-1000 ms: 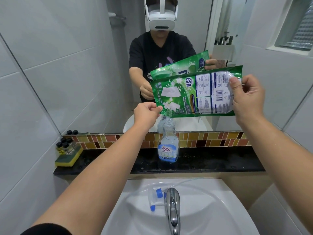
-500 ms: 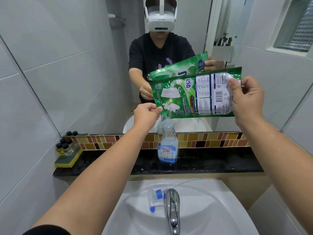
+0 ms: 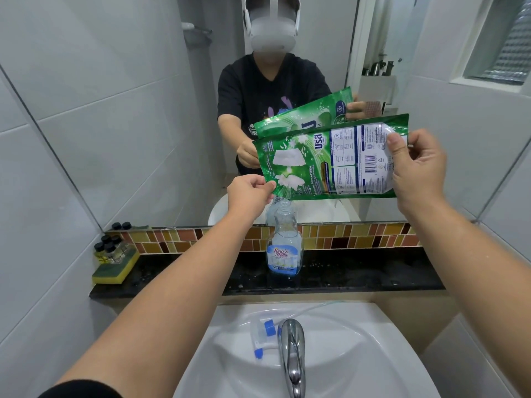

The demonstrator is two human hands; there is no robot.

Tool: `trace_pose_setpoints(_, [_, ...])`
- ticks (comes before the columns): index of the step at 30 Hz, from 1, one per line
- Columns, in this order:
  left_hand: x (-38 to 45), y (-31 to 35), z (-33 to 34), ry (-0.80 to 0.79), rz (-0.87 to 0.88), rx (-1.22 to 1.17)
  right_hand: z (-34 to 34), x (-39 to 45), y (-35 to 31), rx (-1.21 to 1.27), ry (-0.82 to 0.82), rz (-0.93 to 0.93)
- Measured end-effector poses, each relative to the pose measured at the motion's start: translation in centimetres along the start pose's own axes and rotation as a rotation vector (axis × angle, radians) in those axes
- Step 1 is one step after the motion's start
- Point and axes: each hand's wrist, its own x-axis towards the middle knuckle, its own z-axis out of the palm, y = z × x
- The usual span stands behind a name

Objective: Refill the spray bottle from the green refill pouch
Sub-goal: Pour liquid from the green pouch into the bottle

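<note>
Above the open spray bottle (image 3: 284, 242), left hand (image 3: 249, 193) and right hand (image 3: 416, 165) pinch the floppy, likely slippery green refill pouch (image 3: 330, 165) by opposite ends.

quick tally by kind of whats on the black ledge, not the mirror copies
spray bottle: 1
sponge: 1
small black-capped bottles: 4 visible on the sponge
total: 6

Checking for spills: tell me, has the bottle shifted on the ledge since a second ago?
No. The bottle stands at the same spot against the tile strip.
</note>
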Motion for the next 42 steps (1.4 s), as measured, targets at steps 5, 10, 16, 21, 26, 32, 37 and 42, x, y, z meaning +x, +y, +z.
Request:
trace_pose_setpoints(5, [0.02,-0.16,0.04,0.004,0.007,-0.007,0.04,-0.18,0.0,0.001,-0.005,0.001])
trace_pose_setpoints(10, [0.08,-0.28,0.0,0.006,0.015,-0.005,0.0,-0.19,-0.02,0.002,-0.004,0.004])
trace_pose_setpoints(16, [0.17,-0.42,-0.04,0.01,0.023,0.0,-0.02,-0.12,-0.09,0.001,-0.012,-0.003])
trace_pose_setpoints(21, [0.2,-0.52,0.14,0.014,0.019,0.006,-0.16,-0.19,-0.19,-0.013,-0.016,-0.006])
trace_pose_setpoints(26, [0.21,-0.59,0.28,0.012,0.025,0.006,-0.28,-0.22,-0.12,-0.035,-0.009,-0.016])
trace_pose_setpoints(32, [0.03,-0.45,0.31,0.01,0.018,0.018,-0.32,-0.29,-0.06,-0.032,-0.001,-0.017])
trace_pose_setpoints(37, [-0.02,-0.37,0.31,0.008,0.022,0.02,-0.33,-0.42,-0.23,-0.004,-0.008,-0.017])
trace_pose_setpoints(42, [-0.13,-0.6,0.31,0.004,0.024,0.006,-0.33,-0.4,0.15,-0.033,0.002,-0.028])
